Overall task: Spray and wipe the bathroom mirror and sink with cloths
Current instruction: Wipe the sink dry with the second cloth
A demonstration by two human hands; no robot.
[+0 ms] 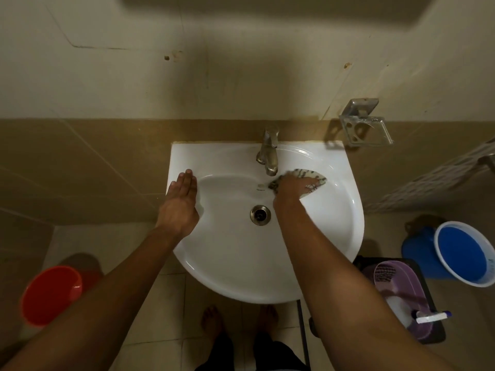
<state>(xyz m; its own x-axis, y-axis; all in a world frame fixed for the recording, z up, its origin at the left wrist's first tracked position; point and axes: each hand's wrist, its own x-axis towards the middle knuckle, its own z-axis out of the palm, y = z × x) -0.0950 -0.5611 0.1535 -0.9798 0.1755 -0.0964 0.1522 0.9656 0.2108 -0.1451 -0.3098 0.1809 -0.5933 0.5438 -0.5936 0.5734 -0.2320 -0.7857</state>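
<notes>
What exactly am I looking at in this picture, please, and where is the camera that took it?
There is no machine here: the camera sits on a person's head and looks down at their own bare arms. Below is a white sink with a metal tap and a drain. The right hand presses a patterned cloth against the basin beside the tap. The left hand rests flat on the sink's left rim and holds nothing. On the floor stand a red bucket, a blue bucket and a purple basket.
</notes>
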